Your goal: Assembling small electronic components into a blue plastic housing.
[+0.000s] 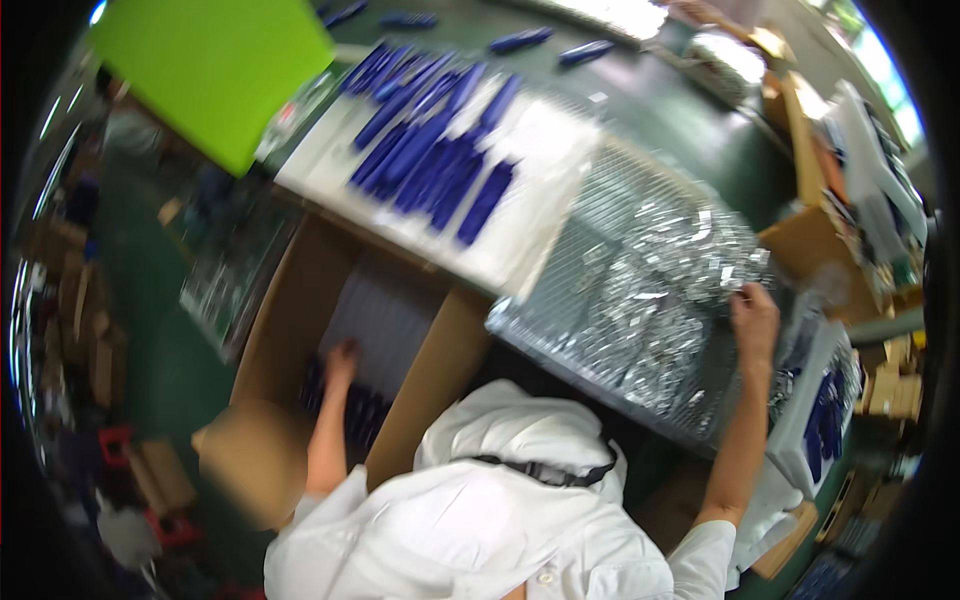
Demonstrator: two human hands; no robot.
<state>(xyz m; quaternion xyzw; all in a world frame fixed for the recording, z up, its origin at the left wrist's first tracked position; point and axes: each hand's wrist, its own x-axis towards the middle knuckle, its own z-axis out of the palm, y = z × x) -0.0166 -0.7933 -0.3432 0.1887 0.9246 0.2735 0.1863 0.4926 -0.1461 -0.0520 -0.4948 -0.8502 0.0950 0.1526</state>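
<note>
My left hand (pixel 341 364) reaches down into an open cardboard box (pixel 412 388) at my left. It is over the boundary between a pale ridged layer (pixel 385 318) and a row of dark blue pieces (pixel 366 418); blur hides how its fingers are set. My right hand (pixel 755 315) is at the right edge of a heap of small shiny silver pieces (pixel 670 290) in a grey ribbed tray (pixel 560 335). Its fingers are drawn together at the heap, and what they hold is too small to make out.
Several dark blue handle-like pieces (pixel 435 150) lie on a white board (pixel 545 150) ahead. A bright green panel (pixel 215 75) stands at the far left. At the right is a white bin (pixel 800 440) with blue pieces; an open carton (pixel 815 240) stands beyond it.
</note>
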